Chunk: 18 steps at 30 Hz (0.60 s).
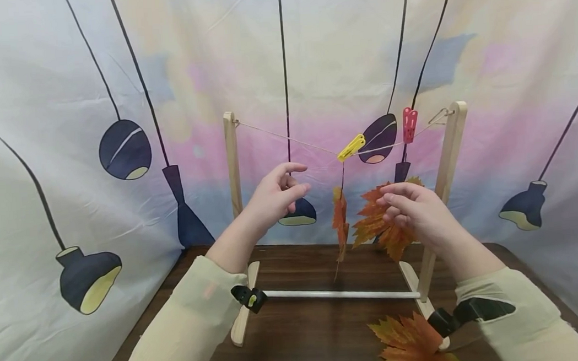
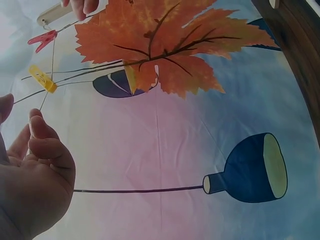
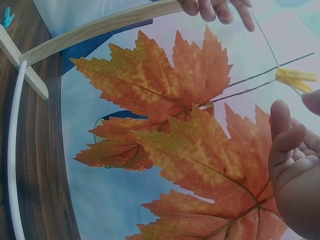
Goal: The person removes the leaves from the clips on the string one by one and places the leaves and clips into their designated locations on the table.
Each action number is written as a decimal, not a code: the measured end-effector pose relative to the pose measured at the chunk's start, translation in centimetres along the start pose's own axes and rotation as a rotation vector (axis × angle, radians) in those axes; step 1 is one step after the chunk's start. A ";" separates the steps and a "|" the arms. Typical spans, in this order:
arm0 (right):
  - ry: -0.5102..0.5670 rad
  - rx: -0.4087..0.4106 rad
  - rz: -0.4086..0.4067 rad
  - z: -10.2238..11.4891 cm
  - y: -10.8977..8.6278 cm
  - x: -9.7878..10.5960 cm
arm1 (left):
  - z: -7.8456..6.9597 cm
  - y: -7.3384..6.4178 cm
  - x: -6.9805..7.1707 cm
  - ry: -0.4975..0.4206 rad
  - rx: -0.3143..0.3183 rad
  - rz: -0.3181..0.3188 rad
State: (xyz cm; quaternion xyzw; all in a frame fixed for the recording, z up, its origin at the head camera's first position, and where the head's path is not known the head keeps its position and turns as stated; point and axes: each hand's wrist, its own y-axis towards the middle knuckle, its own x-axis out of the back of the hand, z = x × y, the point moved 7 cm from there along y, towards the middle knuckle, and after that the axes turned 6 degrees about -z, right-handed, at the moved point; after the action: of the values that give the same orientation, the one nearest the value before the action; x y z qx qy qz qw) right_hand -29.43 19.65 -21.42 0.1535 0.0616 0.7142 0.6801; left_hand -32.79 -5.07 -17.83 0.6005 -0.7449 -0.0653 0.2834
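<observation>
A yellow clothespin [image 1: 351,148] grips the string [image 1: 286,136] and the stem of an orange artificial maple leaf [image 1: 340,221], which hangs edge-on. Farther right on the string is a red clothespin [image 1: 410,125], above a second maple leaf [image 1: 371,219]. My left hand [image 1: 282,191] is raised left of the yellow clothespin, fingers loosely bent and holding nothing. My right hand [image 1: 415,211] is in front of the second leaf, partly covering it; its fingers are relaxed. In the right wrist view, nothing shows between the right thumb and fingers [image 3: 282,135].
Wooden posts [image 1: 232,167] carry the string, and a white rod [image 1: 340,294] joins the stand's feet. Another maple leaf [image 1: 408,344] lies on the dark wooden table [image 1: 298,334]. A teal clothespin [image 3: 7,17] is on the table. A painted cloth [image 1: 330,45] hangs behind.
</observation>
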 end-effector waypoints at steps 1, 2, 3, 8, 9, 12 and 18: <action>-0.006 0.002 0.003 0.0 0.1 -0.1 | 0.0 0.1 -0.1 -0.006 0.004 0.000; -0.014 0.004 0.006 0.0 0.2 -0.2 | 0.0 0.1 -0.1 -0.014 0.009 0.001; -0.028 0.008 0.007 0.1 0.3 -0.3 | 0.0 0.2 -0.2 -0.018 0.009 0.001; -0.116 0.028 -0.005 0.3 0.7 -0.5 | -0.5 0.6 -0.6 -0.041 0.002 0.006; -0.132 0.035 -0.007 0.4 0.7 -0.6 | -0.6 0.7 -0.6 -0.041 -0.002 0.009; -0.129 0.038 -0.004 0.6 0.9 -0.8 | -0.8 0.9 -0.8 -0.038 -0.007 0.016; -0.118 0.034 -0.003 0.8 1.2 -1.2 | -1.3 1.4 -1.1 -0.033 -0.023 0.030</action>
State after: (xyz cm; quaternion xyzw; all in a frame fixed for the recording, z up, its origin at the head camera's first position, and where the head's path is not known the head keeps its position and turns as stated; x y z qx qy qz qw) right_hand -30.32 18.26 -20.52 0.2068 0.0335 0.7015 0.6812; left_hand -33.22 -3.33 -16.51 0.5847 -0.7576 -0.0794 0.2791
